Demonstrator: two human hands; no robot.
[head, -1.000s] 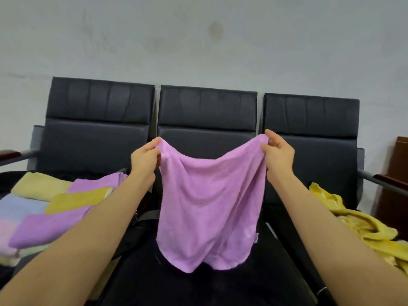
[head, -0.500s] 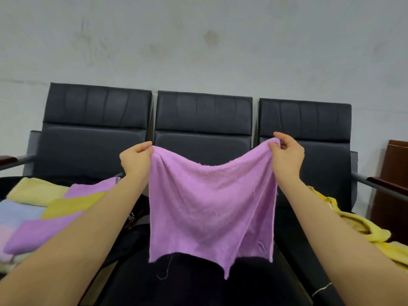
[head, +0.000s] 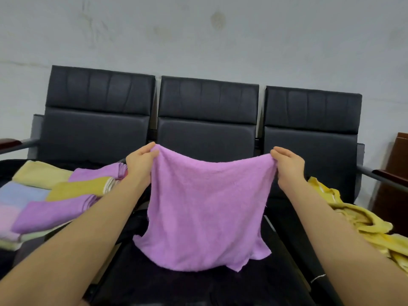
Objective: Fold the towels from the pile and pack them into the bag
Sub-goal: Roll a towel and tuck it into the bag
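I hold a purple towel [head: 205,208] spread out by its two top corners above the middle seat. My left hand [head: 141,161] pinches the left corner and my right hand [head: 287,164] pinches the right corner. The towel's bottom edge touches the black seat [head: 198,286]. Several folded towels [head: 55,195] in purple, yellow, blue and pale green lie on the left seat. A crumpled heap of yellow towels [head: 362,224] lies on the right seat. I cannot make out a bag.
A row of three black padded chairs [head: 207,107] stands against a pale wall. Metal armrests with wooden caps stick out at the far left [head: 13,143] and right [head: 386,174]. A brown wooden piece [head: 397,173] stands at the right edge.
My hands have moved wider apart, stretching the purple towel flat. The towel has come down, and its lower edge now rests on the seat.
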